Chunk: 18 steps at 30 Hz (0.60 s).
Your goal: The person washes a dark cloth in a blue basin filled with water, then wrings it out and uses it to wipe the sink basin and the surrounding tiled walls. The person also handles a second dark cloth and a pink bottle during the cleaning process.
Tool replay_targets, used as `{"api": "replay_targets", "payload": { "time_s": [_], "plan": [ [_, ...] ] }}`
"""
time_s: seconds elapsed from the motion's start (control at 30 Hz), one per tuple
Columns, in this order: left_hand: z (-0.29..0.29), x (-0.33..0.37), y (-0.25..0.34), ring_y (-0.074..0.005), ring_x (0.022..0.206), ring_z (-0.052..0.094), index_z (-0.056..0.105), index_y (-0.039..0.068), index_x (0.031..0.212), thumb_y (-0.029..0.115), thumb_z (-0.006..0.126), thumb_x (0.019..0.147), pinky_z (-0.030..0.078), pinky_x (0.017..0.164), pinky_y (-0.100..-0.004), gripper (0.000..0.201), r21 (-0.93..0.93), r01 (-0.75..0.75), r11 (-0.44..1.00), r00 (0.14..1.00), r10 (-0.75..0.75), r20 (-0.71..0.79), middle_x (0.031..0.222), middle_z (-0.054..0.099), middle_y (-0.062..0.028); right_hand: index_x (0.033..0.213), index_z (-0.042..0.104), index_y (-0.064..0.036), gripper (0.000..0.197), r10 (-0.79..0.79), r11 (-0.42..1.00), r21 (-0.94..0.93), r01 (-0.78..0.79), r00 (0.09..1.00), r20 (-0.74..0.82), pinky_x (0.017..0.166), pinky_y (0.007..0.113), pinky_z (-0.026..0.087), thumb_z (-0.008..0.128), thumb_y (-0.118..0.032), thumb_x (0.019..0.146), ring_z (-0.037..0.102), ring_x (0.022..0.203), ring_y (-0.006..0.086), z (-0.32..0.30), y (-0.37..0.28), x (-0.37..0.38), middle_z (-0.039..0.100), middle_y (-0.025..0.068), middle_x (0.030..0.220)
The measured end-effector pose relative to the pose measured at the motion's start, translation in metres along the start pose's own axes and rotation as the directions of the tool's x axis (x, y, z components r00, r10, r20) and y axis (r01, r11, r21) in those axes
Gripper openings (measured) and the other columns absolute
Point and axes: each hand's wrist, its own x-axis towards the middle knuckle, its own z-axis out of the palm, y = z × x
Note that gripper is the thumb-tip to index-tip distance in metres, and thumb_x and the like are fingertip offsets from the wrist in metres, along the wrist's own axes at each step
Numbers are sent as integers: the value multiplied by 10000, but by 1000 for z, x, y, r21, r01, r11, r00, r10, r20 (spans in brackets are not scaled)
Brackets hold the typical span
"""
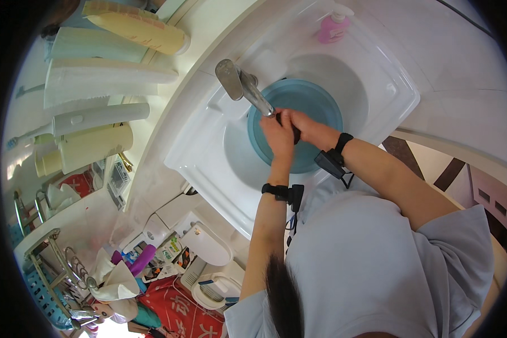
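Two hands clasp a small dark item above a blue basin

Seen from the wearer's head, a left hand (275, 135) and a right hand (310, 128) meet beneath the spout of a silver faucet (258, 101). The grip of both is closed, clamped on a dark item (296, 133) pressed between them; its kind cannot be told, as the fingers hide most of it. The item is over the left-central part of a round blue basin (310, 96), which sits in a white sink (399, 100). Each wrist wears a black strap carrying a small black device. A pink pump bottle (332, 29) stands at the sink's upper edge. To the left, a pale yellow tube (135, 31) lies among other toiletries. At lower left is a toilet (208, 243), with red fabric (180, 312) below it.
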Motion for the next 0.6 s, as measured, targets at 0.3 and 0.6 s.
{"api": "replay_targets", "payload": {
  "time_s": [0.3,0.6],
  "plan": [
    [0,11,-52,-244,907,579,603,-23,1046,408,479,938,454,803,-357,461,-350,481,804,873,-400,279,996,608,-154,1067,547,-71,414,-1,998,-64,-20,951,-310,795,390,493,539,-440,880,593,916,205,15,-15,-18,593,91,1024],
    [-5,-2,-14,-329,1011,520,569,39,1034,227,631,846,398,896,-415,273,-21,-145,989,989,144,-15,1152,561,-167,1021,546,-80,476,294,939,201,-278,954,-54,847,432,465,515,-531,871,560,974,233,13,-31,-27,583,81,1029]
  ]
}}
